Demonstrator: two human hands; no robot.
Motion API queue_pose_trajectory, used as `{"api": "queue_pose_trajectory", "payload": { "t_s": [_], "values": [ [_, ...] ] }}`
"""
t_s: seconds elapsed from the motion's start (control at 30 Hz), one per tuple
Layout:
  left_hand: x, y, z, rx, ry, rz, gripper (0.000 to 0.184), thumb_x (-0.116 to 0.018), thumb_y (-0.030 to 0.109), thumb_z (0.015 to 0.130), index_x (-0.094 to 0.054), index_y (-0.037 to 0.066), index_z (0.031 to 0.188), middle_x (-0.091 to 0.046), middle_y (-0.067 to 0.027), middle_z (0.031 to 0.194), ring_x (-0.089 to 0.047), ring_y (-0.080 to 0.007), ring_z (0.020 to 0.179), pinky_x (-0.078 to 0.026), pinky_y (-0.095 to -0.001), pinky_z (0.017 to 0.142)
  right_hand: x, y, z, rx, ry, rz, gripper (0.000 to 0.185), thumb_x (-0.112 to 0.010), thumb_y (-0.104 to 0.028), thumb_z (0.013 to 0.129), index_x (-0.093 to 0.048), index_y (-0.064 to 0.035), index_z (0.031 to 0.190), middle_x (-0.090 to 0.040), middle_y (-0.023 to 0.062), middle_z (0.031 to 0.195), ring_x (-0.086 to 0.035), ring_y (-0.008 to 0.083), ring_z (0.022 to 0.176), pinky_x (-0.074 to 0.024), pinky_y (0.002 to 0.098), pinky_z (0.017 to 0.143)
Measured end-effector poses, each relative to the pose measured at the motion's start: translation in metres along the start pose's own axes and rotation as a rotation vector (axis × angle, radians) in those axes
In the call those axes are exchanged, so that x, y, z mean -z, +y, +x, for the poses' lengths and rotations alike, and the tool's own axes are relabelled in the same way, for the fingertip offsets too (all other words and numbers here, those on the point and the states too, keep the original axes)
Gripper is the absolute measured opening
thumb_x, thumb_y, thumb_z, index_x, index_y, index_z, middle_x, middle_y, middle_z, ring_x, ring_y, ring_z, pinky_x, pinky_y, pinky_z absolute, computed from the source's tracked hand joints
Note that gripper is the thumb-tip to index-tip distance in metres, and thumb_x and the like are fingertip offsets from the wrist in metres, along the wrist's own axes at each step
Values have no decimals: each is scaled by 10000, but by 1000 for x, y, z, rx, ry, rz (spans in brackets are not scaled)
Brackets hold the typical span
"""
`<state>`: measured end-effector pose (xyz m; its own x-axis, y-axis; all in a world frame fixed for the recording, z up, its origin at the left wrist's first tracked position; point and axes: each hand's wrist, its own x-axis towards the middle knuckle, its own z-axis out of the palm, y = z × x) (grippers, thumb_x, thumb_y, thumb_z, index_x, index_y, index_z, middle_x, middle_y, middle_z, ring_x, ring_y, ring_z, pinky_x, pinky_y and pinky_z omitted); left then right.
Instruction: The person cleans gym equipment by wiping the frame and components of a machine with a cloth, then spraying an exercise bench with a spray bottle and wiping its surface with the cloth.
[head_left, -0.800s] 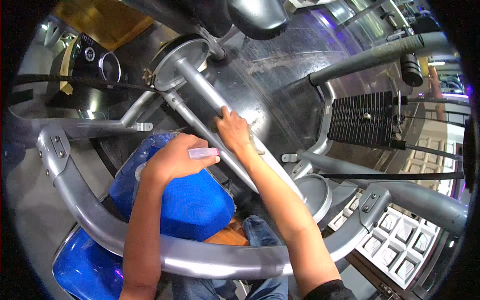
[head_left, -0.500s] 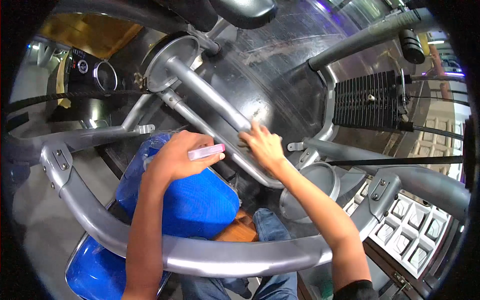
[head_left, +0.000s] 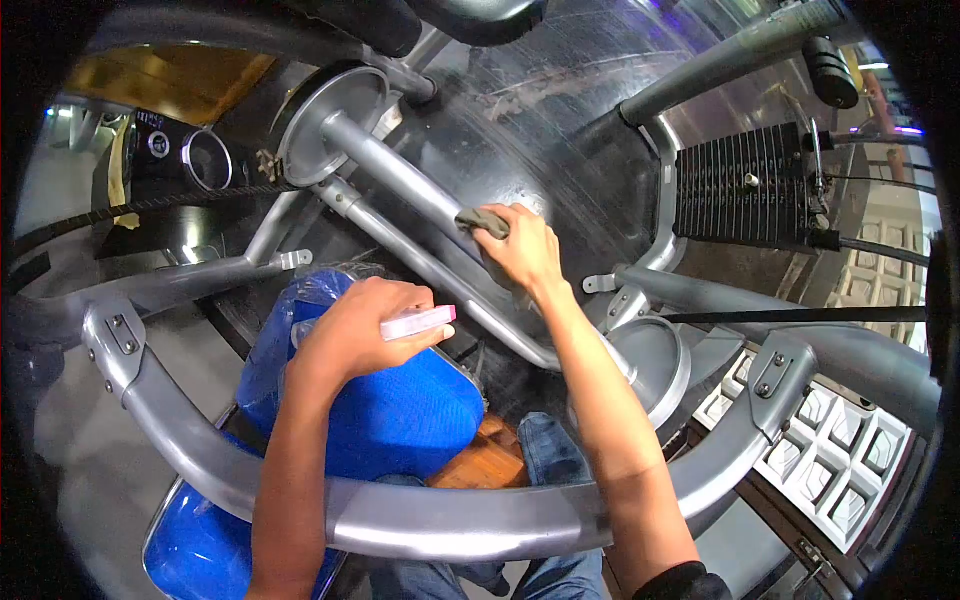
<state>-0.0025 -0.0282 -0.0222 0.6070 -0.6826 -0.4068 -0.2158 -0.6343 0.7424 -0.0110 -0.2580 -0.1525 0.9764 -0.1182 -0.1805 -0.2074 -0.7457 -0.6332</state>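
Observation:
My left hand point(head_left: 372, 325) is closed around a small clear pinkish plastic container point(head_left: 418, 322), above a blue padded seat point(head_left: 400, 410). My right hand point(head_left: 522, 250) holds a crumpled dark grey-green cloth point(head_left: 484, 222) against the upper silver tube point(head_left: 400, 175). This tube slopes from a round metal disc point(head_left: 335, 125) at upper left toward another disc point(head_left: 655, 370) at lower right. A thinner silver tube point(head_left: 430, 265) runs beside it, below my right hand.
A curved grey frame bar point(head_left: 470, 520) crosses in front of my legs, under both forearms. A black weight stack point(head_left: 740, 190) stands at right, above a white gridded panel point(head_left: 840, 455). At left is a black speaker-like box point(head_left: 165, 160).
My right hand went down along the tube toward the lower right, then back up it with the cloth. My left hand keeps its hold on the container. The view has shifted slightly.

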Motion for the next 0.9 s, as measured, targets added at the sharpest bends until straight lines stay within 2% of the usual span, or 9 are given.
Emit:
{"api": "queue_pose_trajectory", "payload": {
  "t_s": [0.27,0.43,0.5,0.63,0.7,0.73,0.77,0.83,0.9],
  "values": [
    [-4,-2,1,-55,-9,-35,310,-731,355,832,-632,64,792,-635,-151,716,-612,-322,648,-451,-391,586,43,65,-21,-438,-371,-108,631,-679,-563,732,-700,-143,1202,-700,222,1072,-669,364,1046,-508,436,952],
    [-4,2,0,-65,-14,-32,290,-737,324,829,-622,61,783,-627,-150,709,-611,-330,649,-453,-392,590,21,57,8,-433,-402,-48,599,-655,-546,757,-697,-151,1205,-681,217,1138,-646,371,1093,-481,438,996],
    [-4,5,-1,-51,-30,-38,280,-739,308,826,-619,60,781,-623,-149,707,-610,-335,650,-453,-392,592,12,31,22,-307,-316,9,518,-633,-498,784,-703,-191,1194,-685,181,1155,-650,371,1080,-484,425,994],
    [0,7,0,-71,-12,-17,259,-742,277,812,-612,53,801,-618,-160,736,-610,-367,690,-456,-401,607,-18,33,55,-226,-263,38,470,-606,-496,787,-716,-237,1164,-700,158,1135,-656,353,1073,-492,407,966],
    [-3,5,-1,-58,-37,-37,256,-743,270,807,-612,50,810,-617,-164,748,-610,-376,706,-456,-404,612,-10,47,58,-390,-537,177,510,-597,-530,773,-733,-182,1120,-703,167,1125,-664,336,1061,-491,402,943],
    [-5,3,-1,-72,-25,-34,258,-743,270,805,-611,49,813,-617,-166,752,-610,-380,714,-456,-406,616,-4,54,55,-383,-563,164,564,-587,-547,763,-737,-96,1066,-704,180,1095,-675,308,1013,-493,397,910],
    [-5,2,-1,-86,-9,-31,260,-744,270,804,-610,48,816,-617,-168,757,-610,-384,723,-456,-408,619,4,61,51,-384,-563,162,564,-587,-547,763,-737,-96,1066,-704,180,1095,-675,308,1013,-493,397,910],
    [-4,0,-1,-77,-23,-46,256,-742,270,806,-611,50,817,-617,-167,755,-610,-382,721,-456,-408,620,21,76,36,-456,-669,173,463,-630,-470,751,-730,-53,924,-696,81,892,-632,194,801,-500,336,745],
    [-6,1,-2,-67,-46,-67,253,-740,269,808,-611,51,817,-617,-166,753,-610,-381,719,-456,-409,621,29,102,20,-453,-742,101,447,-633,-452,744,-726,-50,917,-697,81,899,-628,194,798,-502,339,736]
  ]
}}
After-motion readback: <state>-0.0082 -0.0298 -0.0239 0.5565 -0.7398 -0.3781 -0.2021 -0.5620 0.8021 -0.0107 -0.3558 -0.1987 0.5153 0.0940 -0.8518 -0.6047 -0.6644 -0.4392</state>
